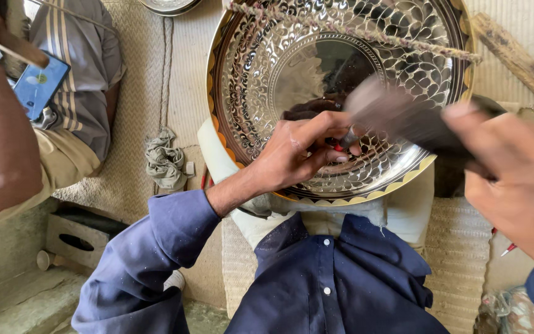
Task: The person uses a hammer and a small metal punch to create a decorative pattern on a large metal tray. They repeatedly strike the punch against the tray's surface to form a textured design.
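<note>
Woven matting (pixel 137 105) covers the floor; another person sits far left. Engraved metal tray (pixel 341 93) rests at centre against a pale cushion (pixel 217 154). Left hand (pixel 298 151) pinches a small punch (pixel 348 137) on the tray. Right hand (pixel 517 179) grips a blurred hammer (pixel 403 114).
</note>
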